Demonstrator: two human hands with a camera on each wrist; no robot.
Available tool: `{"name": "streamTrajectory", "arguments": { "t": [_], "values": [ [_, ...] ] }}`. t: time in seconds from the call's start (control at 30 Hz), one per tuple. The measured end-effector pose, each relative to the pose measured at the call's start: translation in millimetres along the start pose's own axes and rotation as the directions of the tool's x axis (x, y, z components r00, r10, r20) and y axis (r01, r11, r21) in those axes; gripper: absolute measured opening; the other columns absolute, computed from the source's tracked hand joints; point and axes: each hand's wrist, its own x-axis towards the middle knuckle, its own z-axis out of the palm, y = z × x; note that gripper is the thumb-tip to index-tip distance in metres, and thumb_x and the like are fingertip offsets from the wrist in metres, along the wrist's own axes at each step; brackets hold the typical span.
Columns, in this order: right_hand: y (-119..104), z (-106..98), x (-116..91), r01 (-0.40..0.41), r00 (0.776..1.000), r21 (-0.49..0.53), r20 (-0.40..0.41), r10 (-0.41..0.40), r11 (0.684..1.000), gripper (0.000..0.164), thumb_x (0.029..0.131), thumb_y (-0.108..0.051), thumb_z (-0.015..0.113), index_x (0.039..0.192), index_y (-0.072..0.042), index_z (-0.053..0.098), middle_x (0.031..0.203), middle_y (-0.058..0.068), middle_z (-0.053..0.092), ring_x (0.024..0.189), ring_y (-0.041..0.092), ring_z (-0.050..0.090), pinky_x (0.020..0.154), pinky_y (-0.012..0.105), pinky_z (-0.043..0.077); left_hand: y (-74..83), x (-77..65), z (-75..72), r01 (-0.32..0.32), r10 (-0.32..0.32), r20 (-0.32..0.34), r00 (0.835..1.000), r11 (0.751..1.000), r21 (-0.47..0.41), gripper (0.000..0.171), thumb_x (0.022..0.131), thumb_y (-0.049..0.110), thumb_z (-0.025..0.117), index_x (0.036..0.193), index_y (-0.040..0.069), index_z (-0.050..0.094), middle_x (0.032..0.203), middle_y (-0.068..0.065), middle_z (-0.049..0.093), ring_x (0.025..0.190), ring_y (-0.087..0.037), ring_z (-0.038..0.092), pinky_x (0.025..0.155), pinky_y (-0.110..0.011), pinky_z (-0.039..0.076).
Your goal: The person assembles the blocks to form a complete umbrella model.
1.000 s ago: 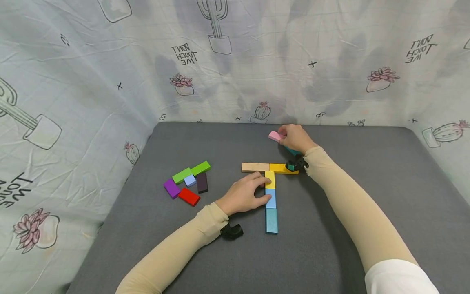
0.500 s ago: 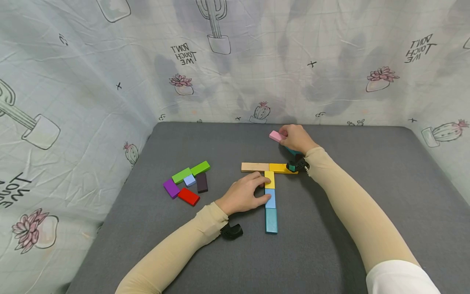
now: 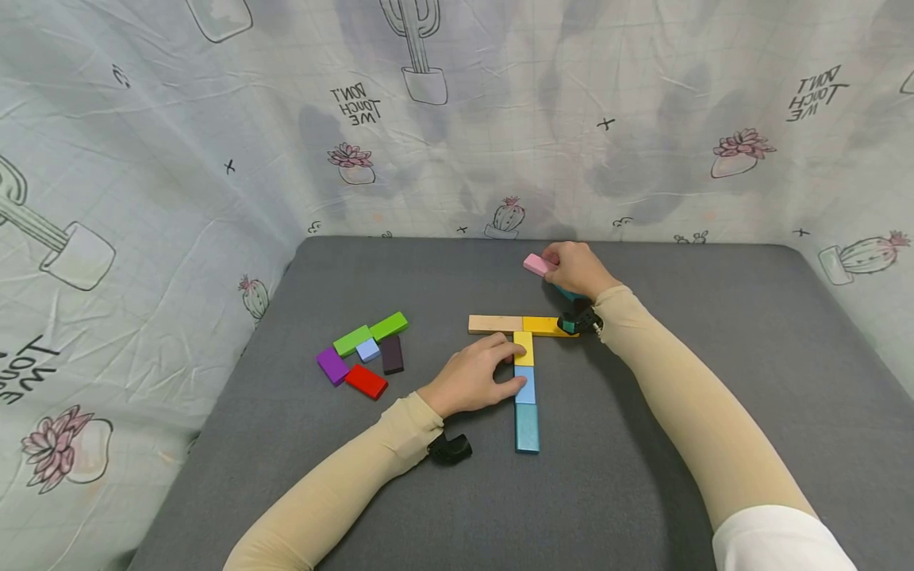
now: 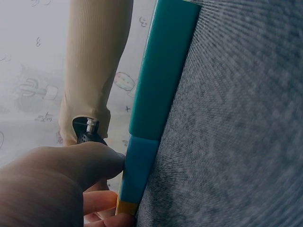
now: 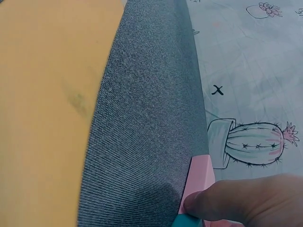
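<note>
My right hand (image 3: 578,268) pinches a pink wooden block (image 3: 536,265) near the back of the table; in the right wrist view the thumb (image 5: 227,198) presses on the pink block (image 5: 201,172). Beneath that hand a teal block (image 3: 571,293) partly shows, touching or close to the pink one. My left hand (image 3: 474,377) rests at a column of blocks: its thumb touches the blue block (image 3: 524,386), its fingers touch the yellow block (image 3: 524,349). A teal-blue block (image 3: 527,428) ends the column in front. Across the column's top lie a natural wood block (image 3: 496,324) and a darker yellow block (image 3: 546,326).
To the left lie two green blocks (image 3: 352,341), a small light-blue block (image 3: 367,350), a dark block (image 3: 392,354), a purple block (image 3: 332,366) and a red block (image 3: 367,381). A printed curtain (image 3: 464,143) borders the grey table (image 3: 607,492) behind and on the sides.
</note>
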Motion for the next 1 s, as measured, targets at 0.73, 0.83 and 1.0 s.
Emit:
{"name": "streamTrajectory", "arguments": {
  "t": [0.73,0.83,1.0],
  "values": [
    [1.6,0.6,-3.3,0.011,1.000,0.000,-0.011,-0.011,1.000,0.041,0.093,-0.011,0.072,0.132,0.003,0.066,0.121,0.024,0.069,0.104,0.037,0.063,0.098,0.052,0.051,0.3,-0.4,2.4,-0.008,0.008,-0.011,1.000,1.000,0.012,0.041,0.098,0.036,0.071,0.134,0.016,0.068,0.111,0.002,0.060,0.089,-0.011,0.054,0.073,-0.026,0.047],
    [2.0,0.9,-2.9,0.017,1.000,0.007,-0.014,-0.017,1.000,0.041,0.093,-0.011,0.072,0.131,0.004,0.066,0.121,0.024,0.069,0.105,0.037,0.063,0.098,0.053,0.051,0.4,-0.5,2.7,-0.007,0.007,-0.010,1.000,1.000,0.014,0.041,0.098,0.036,0.071,0.134,0.016,0.068,0.111,0.002,0.060,0.090,-0.011,0.054,0.073,-0.026,0.047],
    [4.0,1.9,-1.1,0.026,1.000,0.011,-0.017,-0.026,1.000,0.040,0.092,-0.010,0.071,0.130,0.004,0.067,0.120,0.024,0.070,0.105,0.037,0.063,0.098,0.052,0.051,0.1,-0.6,3.6,-0.010,0.010,-0.014,1.000,1.000,0.012,0.041,0.098,0.036,0.072,0.133,0.016,0.068,0.110,0.002,0.060,0.088,-0.011,0.053,0.072,-0.026,0.046]
  ]
}}
